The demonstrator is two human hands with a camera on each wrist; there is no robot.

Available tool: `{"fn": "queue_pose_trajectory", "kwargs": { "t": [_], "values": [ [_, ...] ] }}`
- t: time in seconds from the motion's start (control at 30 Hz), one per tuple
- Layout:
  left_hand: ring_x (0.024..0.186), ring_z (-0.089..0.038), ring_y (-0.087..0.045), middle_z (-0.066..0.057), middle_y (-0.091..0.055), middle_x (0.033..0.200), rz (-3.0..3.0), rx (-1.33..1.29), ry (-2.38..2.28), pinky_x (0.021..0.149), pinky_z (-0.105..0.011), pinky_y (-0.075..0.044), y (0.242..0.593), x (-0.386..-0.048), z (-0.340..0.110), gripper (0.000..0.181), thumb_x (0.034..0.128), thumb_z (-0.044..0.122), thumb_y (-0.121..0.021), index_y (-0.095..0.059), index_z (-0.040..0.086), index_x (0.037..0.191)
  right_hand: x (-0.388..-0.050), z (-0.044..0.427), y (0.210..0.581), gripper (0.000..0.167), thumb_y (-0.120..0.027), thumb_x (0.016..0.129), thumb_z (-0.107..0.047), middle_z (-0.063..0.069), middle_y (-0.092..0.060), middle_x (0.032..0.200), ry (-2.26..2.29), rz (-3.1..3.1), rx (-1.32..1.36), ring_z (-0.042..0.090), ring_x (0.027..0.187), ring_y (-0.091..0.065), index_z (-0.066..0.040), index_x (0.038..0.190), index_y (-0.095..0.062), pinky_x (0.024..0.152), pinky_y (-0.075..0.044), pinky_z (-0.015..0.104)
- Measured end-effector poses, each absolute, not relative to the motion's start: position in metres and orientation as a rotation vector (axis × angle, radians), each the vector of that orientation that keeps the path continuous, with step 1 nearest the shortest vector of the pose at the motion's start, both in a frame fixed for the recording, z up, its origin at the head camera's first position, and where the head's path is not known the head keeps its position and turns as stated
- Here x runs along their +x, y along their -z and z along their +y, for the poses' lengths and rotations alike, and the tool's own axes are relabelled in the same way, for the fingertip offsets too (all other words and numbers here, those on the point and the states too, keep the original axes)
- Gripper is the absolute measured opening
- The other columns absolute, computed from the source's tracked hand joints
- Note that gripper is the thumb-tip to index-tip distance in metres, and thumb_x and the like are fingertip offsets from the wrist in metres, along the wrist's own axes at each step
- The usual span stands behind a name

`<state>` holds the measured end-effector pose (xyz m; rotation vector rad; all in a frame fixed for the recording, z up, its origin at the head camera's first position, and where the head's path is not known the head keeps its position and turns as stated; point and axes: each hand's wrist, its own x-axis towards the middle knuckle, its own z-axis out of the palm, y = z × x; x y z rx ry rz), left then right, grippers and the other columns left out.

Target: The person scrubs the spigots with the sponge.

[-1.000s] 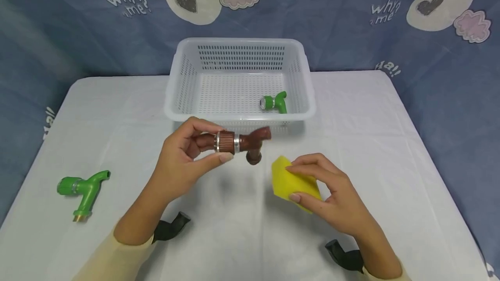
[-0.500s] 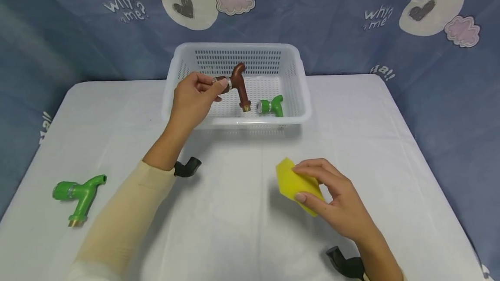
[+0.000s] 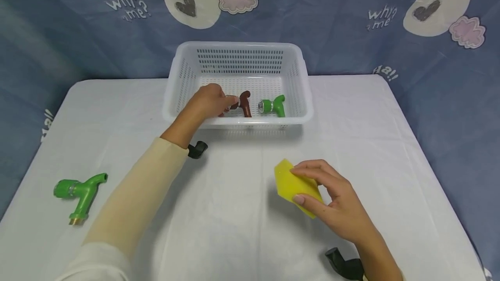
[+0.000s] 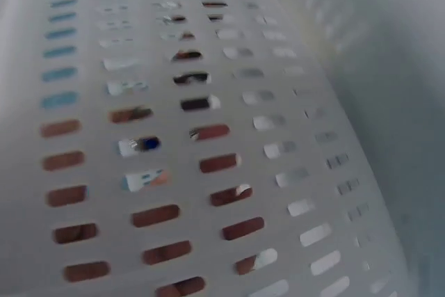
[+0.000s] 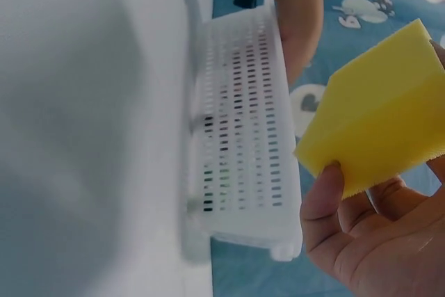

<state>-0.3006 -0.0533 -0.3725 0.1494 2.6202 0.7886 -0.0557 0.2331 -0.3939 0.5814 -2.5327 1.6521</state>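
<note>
Inside the white basket [image 3: 238, 121], my left hand [image 3: 211, 101] grips the handle end of a brown tap [image 3: 245, 103]. Part of that tap is hidden by my fingers and the basket's front rim. To its right in the basket lies a green tap [image 3: 273, 106]. Over the table's right half, my right hand [image 3: 332, 198] pinches a yellow sponge [image 3: 298, 185] between thumb and fingers. The right wrist view shows the same sponge [image 5: 382, 109] in that hand [image 5: 375, 234]. Basket mesh [image 4: 160, 165] fills the left wrist view, with the hand showing only through slots.
Another green tap [image 3: 81, 196] with a brass end lies at the left of the white table [image 3: 234, 229]. A black curved piece sits at each wrist, left [image 3: 197, 149] and right [image 3: 343, 263]. A blue printed cloth [image 3: 297, 8] hangs behind the basket.
My left hand has carried the brown tap forward from above the table and lowered it into the basket, left of the green tap. My right hand with the sponge has hardly moved.
</note>
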Motion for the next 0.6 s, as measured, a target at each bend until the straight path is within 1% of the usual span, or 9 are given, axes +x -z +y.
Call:
{"fn": "queue_pose_trajectory", "kwargs": {
  "t": [0.1, 0.2, 0.27, 0.43, 0.6],
  "values": [
    [0.079, -0.024, -0.064, -0.009, -0.071, 0.084, 2.588, 0.154, -0.691, 0.074, -0.039, -0.05, 0.373, -0.307, -0.054, 0.044, 0.1078, 0.041, -0.058, -0.069, 0.0, 0.095, -0.056, 0.232, 0.392, 0.052, -0.083, 0.088, 0.0, -0.002, -0.063, 0.132, -1.654, -2.543, 0.575, 0.02, 0.112, -0.061, -0.02, 0.134, -0.069, 0.081, -0.051, 0.029],
    [0.082, -0.025, -0.063, -0.01, -0.069, 0.082, 2.573, 0.171, -0.616, 0.082, -0.041, -0.051, 0.374, -0.312, -0.053, 0.043, 0.1085, 0.04, -0.057, -0.069, -0.001, 0.1, -0.055, 0.231, 0.391, 0.052, -0.083, 0.088, -0.001, -0.003, -0.063, 0.133, -1.653, -2.558, 0.566, 0.02, 0.112, -0.061, -0.02, 0.134, -0.069, 0.081, -0.052, 0.03],
    [0.086, -0.027, -0.062, -0.012, -0.069, 0.087, 2.572, 0.181, -0.579, 0.086, -0.043, -0.051, 0.375, -0.313, -0.052, 0.043, 0.1085, 0.038, -0.057, -0.069, -0.002, 0.105, -0.055, 0.231, 0.391, 0.052, -0.083, 0.088, -0.001, -0.002, -0.063, 0.133, -1.651, -2.561, 0.567, 0.02, 0.111, -0.061, -0.02, 0.135, -0.069, 0.081, -0.052, 0.03],
    [0.099, -0.031, -0.062, -0.018, -0.069, 0.107, 2.592, 0.207, -0.523, 0.094, -0.046, -0.051, 0.377, -0.314, -0.048, 0.045, 0.1078, 0.037, -0.058, -0.069, -0.006, 0.114, -0.056, 0.23, 0.39, 0.053, -0.083, 0.088, -0.001, -0.002, -0.063, 0.133, -1.642, -2.565, 0.574, 0.02, 0.112, -0.061, -0.019, 0.135, -0.069, 0.081, -0.053, 0.03],
    [0.105, -0.033, -0.062, -0.02, -0.068, 0.116, 2.618, 0.246, -0.509, 0.099, -0.047, -0.05, 0.381, -0.316, -0.048, 0.044, 0.1076, 0.034, -0.058, -0.067, -0.006, 0.123, -0.058, 0.23, 0.391, 0.052, -0.083, 0.088, -0.001, -0.003, -0.063, 0.133, -1.637, -2.571, 0.583, 0.02, 0.111, -0.061, -0.02, 0.135, -0.069, 0.081, -0.052, 0.031]
  ]
}}
